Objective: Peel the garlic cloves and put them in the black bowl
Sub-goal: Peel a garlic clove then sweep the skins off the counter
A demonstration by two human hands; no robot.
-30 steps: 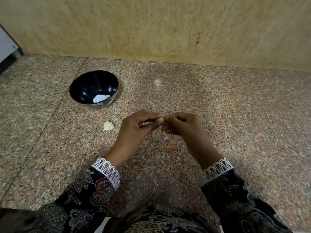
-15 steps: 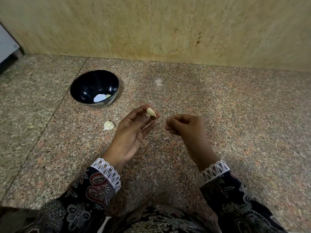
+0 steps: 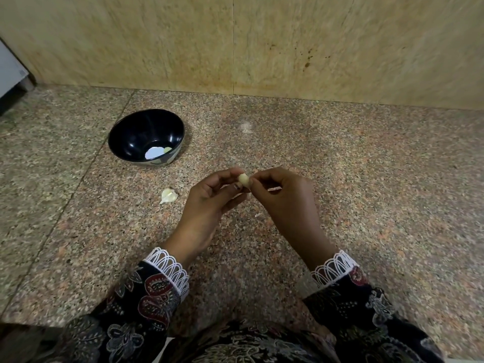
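A speckled granite counter (image 3: 340, 179) in pink, grey and black runs back to a mottled yellow-beige stone wall (image 3: 235, 43), which carries a few dark brown splashes right of its vertical seam. At the far left edge a pale grey object (image 3: 10, 72) shows only partly; what it is cannot be told. Nothing lies between the hands and the bowl.

One black bowl (image 3: 136, 132), round, glossy and deep, stands on the counter to the left and beyond the hands. In its bottom lie a pale flat piece and a small yellowish piece; which of them is garlic cannot be told for certain. One loose garlic clove (image 3: 169, 195), whitish with papery skin, lies on the counter between the bowl and the left hand, apart from both. A few tiny white skin flakes (image 3: 258, 215) lie under the hands.

The left hand (image 3: 209, 203) pinches a second clove (image 3: 243, 179), smooth and cream-coloured, between thumb and fingertips, raised above the counter. The right hand (image 3: 285, 197) has its fingers curled, and its thumb and forefinger meet the same clove from the right side. Both sleeves are dark floral fabric with white lace cuffs.
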